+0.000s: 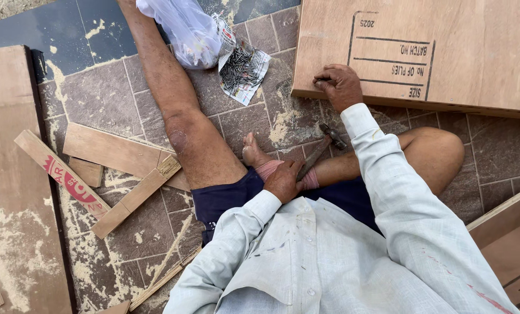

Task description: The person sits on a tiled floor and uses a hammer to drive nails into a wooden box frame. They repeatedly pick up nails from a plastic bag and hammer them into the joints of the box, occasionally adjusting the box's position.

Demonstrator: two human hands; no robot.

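Hammer point(323, 150) lies over your folded shin, handle gripped in your left hand point(283, 181). Your right hand point(339, 85) is closed, pinching at the plywood sheet point(446, 40) edge. Nails point(239, 68) on paper sit just beyond your foot.

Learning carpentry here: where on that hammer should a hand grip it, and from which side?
Probably the handle's free end. The hammer lies slanted, its metal head up near the plywood sheet and its handle running down to the left hand, which already wraps that end. Come from the lap side, away from the head.
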